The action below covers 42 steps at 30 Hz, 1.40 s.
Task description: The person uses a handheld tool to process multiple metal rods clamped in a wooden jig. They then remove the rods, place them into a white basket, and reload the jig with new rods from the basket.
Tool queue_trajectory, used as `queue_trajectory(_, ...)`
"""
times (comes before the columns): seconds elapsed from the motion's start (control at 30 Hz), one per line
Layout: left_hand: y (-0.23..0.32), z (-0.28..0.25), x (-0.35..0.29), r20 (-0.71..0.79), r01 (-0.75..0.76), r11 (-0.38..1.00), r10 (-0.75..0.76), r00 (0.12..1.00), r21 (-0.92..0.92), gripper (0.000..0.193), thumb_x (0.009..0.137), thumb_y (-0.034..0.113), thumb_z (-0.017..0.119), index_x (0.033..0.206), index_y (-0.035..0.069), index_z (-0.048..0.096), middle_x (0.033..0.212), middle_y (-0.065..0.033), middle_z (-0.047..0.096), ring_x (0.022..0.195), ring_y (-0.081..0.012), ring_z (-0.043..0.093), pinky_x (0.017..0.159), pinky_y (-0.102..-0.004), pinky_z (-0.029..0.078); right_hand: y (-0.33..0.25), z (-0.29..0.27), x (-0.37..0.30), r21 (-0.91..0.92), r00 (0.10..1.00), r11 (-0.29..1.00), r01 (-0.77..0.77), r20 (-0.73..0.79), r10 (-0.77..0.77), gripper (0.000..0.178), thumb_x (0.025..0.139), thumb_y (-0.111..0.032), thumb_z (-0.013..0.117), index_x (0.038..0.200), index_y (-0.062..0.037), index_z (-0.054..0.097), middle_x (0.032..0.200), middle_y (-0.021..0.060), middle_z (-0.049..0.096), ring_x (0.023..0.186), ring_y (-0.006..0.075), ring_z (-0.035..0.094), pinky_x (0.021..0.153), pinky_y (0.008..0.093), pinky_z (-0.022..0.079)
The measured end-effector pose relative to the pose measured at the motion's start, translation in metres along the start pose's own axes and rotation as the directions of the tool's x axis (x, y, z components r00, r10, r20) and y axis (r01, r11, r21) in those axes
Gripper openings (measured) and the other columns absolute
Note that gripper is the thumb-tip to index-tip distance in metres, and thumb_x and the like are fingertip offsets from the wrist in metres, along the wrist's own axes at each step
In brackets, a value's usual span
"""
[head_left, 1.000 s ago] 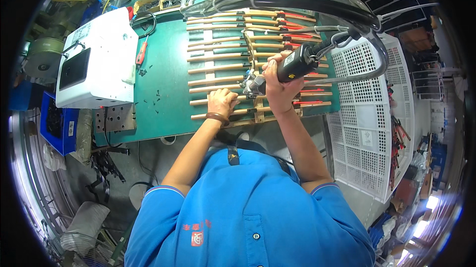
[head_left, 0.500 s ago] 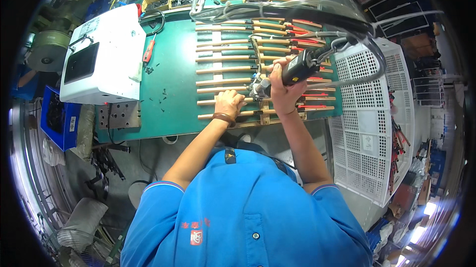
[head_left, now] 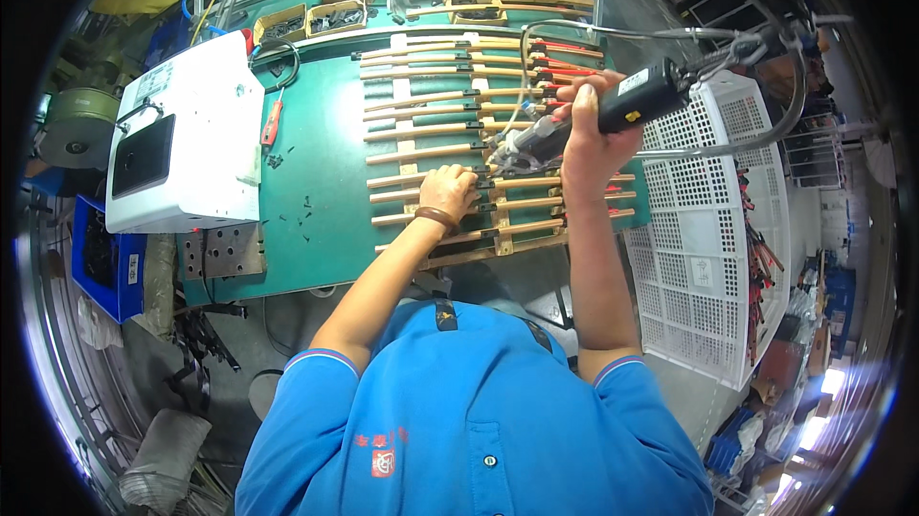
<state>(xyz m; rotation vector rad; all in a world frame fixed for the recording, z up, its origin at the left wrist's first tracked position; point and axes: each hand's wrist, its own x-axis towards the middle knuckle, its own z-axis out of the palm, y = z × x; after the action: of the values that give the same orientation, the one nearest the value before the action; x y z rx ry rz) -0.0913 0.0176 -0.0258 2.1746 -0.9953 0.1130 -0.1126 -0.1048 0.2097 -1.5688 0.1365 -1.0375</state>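
Note:
My right hand [head_left: 603,143] is wrapped round a black powered screwdriver [head_left: 643,98] with a hose and cable at its back end. The tool slants down to the left. Its metal nose [head_left: 517,154] comes down at a small black fitting on the row of wooden sticks [head_left: 412,154]. Close by, my left hand [head_left: 450,191] has its fingers bent down and closed on one stick, left of the nose. The exact contact of the tip is hard to make out. Several sticks lie side by side across pale wooden crosspieces, with red parts [head_left: 565,49] at their right ends.
A white machine [head_left: 187,133] stands on the green table [head_left: 316,152], beside a red-handled screwdriver [head_left: 273,123] and scattered small black pieces. Cardboard boxes [head_left: 335,18] of dark parts line the back. At the right is a white perforated crate [head_left: 689,229]. Hoses hang overhead.
Both hands have moved to a farther stick in the row. The powered screwdriver has tilted over more, its back end moving to the right. My view has shifted a little.

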Motion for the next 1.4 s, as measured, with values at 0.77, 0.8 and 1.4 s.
queue_trajectory(0.77,0.015,0.007,0.004,-0.093,0.130,0.991,-0.131,0.987,-0.015,0.025,0.056,0.015,0.080,0.072,0.011,0.061,0.080,-0.0035,0.057,0.083,-0.0263,0.053,0.076,-0.0404,0.041,0.038,-0.006,-0.034,0.183,0.990,0.973,-0.141,0.021,0.140,0.025,0.083,0.009,0.056,0.105,0.0011,0.048,0.089,0.0070,0.057,0.076,0.0112,0.058,0.069,0.0249,0.050)
queue_trajectory(0.8,0.015,0.007,0.004,-0.091,0.135,0.991,-0.135,0.987,-0.012,0.025,0.056,0.015,0.080,0.071,0.010,0.061,0.080,-0.0036,0.057,0.083,-0.0263,0.053,0.076,-0.0404,0.041,0.038,-0.006,-0.034,0.198,0.991,0.971,-0.136,0.022,0.134,0.025,0.083,0.010,0.056,0.105,0.0010,0.048,0.089,0.0069,0.057,0.076,0.0111,0.058,0.069,0.0246,0.050)
queue_trajectory(1.4,0.012,0.006,0.002,-0.057,0.099,0.995,-0.098,0.994,0.020,0.028,0.060,0.019,0.078,0.074,0.009,0.057,0.083,-0.0057,0.055,0.085,-0.0274,0.051,0.078,-0.0407,0.040,0.049,-0.014,-0.039,0.127,0.991,0.985,-0.120,0.073,0.111,0.032,0.082,0.011,0.056,0.110,0.0001,0.047,0.090,0.0071,0.058,0.075,0.0111,0.060,0.070,0.0246,0.052)
